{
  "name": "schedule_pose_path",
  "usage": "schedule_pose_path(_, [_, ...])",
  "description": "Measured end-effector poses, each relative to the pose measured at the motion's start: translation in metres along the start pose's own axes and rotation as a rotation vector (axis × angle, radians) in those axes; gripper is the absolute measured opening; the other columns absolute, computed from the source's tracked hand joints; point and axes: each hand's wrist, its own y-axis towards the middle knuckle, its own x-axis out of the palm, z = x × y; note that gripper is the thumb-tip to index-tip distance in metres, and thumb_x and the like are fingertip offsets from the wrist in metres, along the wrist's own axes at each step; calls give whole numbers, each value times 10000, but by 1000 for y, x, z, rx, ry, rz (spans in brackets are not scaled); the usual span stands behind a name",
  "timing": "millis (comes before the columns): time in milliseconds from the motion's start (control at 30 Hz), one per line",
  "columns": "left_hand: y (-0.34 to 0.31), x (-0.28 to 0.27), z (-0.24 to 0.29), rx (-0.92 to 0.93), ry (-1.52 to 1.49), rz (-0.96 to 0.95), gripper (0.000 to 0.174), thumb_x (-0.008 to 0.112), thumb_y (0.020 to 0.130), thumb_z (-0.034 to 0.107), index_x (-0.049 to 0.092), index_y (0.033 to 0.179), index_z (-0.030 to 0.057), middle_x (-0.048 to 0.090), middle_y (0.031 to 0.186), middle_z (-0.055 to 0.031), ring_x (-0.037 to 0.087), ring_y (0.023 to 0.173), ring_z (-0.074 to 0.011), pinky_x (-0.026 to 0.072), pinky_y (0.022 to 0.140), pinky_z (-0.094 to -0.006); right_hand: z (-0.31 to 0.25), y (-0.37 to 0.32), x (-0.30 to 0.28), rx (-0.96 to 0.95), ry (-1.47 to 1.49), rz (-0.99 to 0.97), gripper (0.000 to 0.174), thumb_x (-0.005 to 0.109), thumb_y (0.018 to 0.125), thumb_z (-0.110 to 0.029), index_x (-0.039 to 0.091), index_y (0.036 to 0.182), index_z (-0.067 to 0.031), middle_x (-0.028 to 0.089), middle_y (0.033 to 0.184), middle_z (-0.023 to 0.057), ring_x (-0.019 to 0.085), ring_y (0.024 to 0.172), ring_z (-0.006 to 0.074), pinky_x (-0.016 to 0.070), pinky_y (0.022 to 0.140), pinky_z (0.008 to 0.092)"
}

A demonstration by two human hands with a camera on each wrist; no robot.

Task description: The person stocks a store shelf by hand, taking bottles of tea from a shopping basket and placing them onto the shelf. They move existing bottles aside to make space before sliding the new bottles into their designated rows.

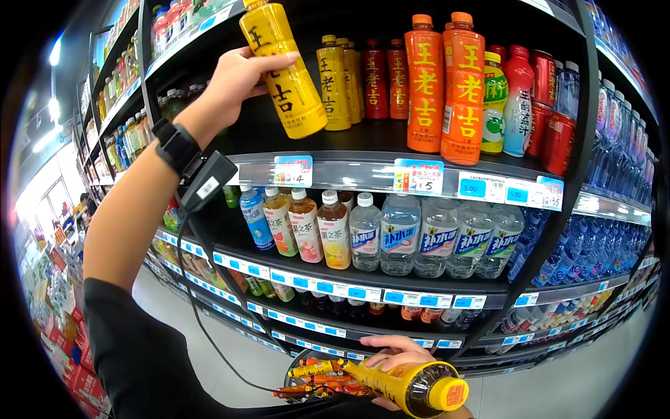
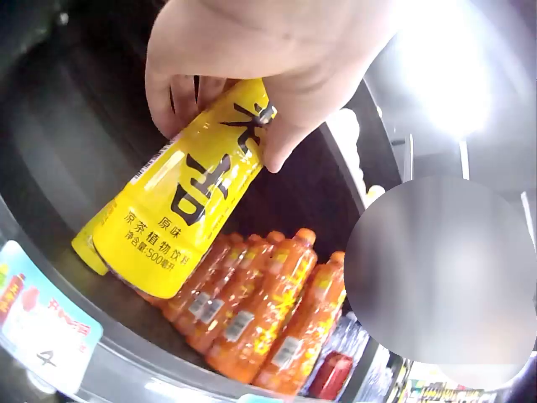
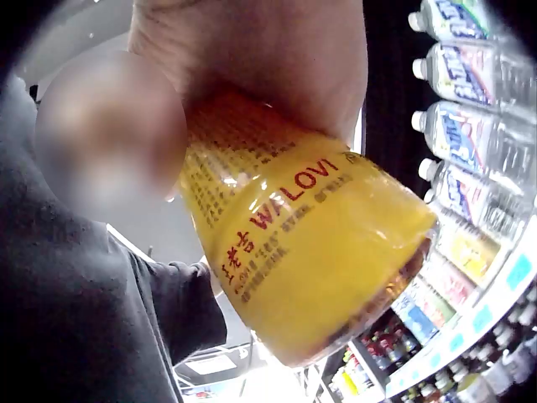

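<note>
My left hand (image 1: 236, 78) grips a yellow drink bottle (image 1: 289, 94) round its middle, tilted, in front of the upper shelf. In the left wrist view this bottle (image 2: 180, 210) has black characters, and the thumb lies along its side. Lower down, my right hand (image 1: 398, 347) holds a second yellow bottle (image 1: 401, 383), lying nearly level with its yellow cap towards me. The right wrist view shows the red lettering on that bottle (image 3: 315, 218) and its clear base end. Yellow bottles (image 1: 335, 84) stand on the shelf just right of the left hand's bottle.
Dark red bottles (image 1: 375, 80) and orange bottles (image 1: 424, 84) stand further right on the upper shelf (image 1: 377, 143). Water bottles (image 1: 401, 234) and fruit tea bottles (image 1: 335, 227) fill the shelf below. Loose orange and yellow bottles (image 1: 314, 370) lie beneath my right hand. A black cable (image 1: 202, 321) hangs from the left wrist.
</note>
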Motion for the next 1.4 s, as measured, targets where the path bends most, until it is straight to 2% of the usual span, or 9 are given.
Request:
schedule_pose_path(367, [70, 52, -52, -104, 96, -133, 402, 759, 826, 130, 598, 1156, -33, 675, 1105, -148, 675, 1007, -250, 561, 854, -365, 12, -44, -17, -5, -296, 301, 592, 865, 600, -22, 535, 1089, -64, 471, 1282, 183, 542, 1207, 335, 565, 892, 396])
schedule_pose_path(567, [90, 65, -64, -202, 157, -158, 383, 744, 836, 103, 599, 1161, -37, 676, 1102, -169, 687, 988, -276, 570, 839, -386, 12, -57, -15, 145, -152, 464, 581, 841, 618, -4, 503, 1087, -69, 477, 1231, 162, 535, 1204, 325, 548, 909, 401])
schedule_pose_path(800, [94, 62, -69, -223, 65, -244, 418, 722, 863, 132, 550, 1212, -23, 654, 1151, -172, 660, 1055, -285, 542, 914, -424, 9, -56, -17, 106, -118, 520, 589, 826, 610, 33, 484, 1080, -58, 498, 1200, 164, 539, 1199, 325, 548, 903, 405])
schedule_pose_path(867, [91, 61, -66, -236, 74, -241, 431, 717, 868, 131, 535, 1227, -22, 645, 1169, -172, 648, 1080, -285, 533, 930, -427, 10, -55, -16, 98, -98, 534, 591, 854, 627, -7, 504, 1100, -60, 523, 1246, 181, 566, 1159, 249, 545, 898, 382])
schedule_pose_path(1000, [81, 57, -68, -233, 166, -259, 511, 739, 857, 213, 506, 1249, -18, 606, 1226, -177, 593, 1158, -278, 493, 966, -438, 14, -46, -14, 128, 6, 517, 599, 821, 651, 30, 454, 1114, -67, 530, 1204, 178, 545, 1188, 300, 524, 920, 403])
schedule_pose_path(1100, [57, 59, -57, -149, 270, -208, 531, 735, 847, 290, 524, 1222, -22, 570, 1268, -183, 541, 1196, -264, 438, 991, -421, 13, -36, -11, 138, 138, 505, 606, 794, 675, 71, 433, 1141, -69, 561, 1156, 174, 584, 1128, 298, 502, 946, 438])
schedule_pose_path(1167, [61, 62, -82, 451, 391, 373, 462, 717, 840, 247, 549, 1190, -3, 578, 1227, -155, 544, 1151, -237, 427, 982, -377, 12, -28, -14, 130, 153, 471, 624, 792, 685, 68, 426, 1171, -68, 587, 1088, 146, 607, 1053, 283, 498, 938, 456])
schedule_pose_path(1233, [2, 64, -42, 692, 308, 153, 388, 715, 820, 212, 583, 1134, 27, 602, 1113, -109, 566, 1055, -203, 447, 929, -336, 8, -13, -17, 132, 182, 447, 639, 805, 688, 36, 423, 1191, -67, 586, 1071, 129, 611, 1038, 278, 497, 932, 449])
schedule_pose_path(1400, [-144, 72, 23, 652, 398, -677, 372, 706, 831, 295, 611, 1078, 34, 613, 921, -119, 626, 810, -255, 519, 697, -354, -17, 40, -20, 39, 224, 355, 707, 839, 676, -48, 414, 1240, -57, 571, 1080, 113, 575, 1051, 238, 477, 943, 415])
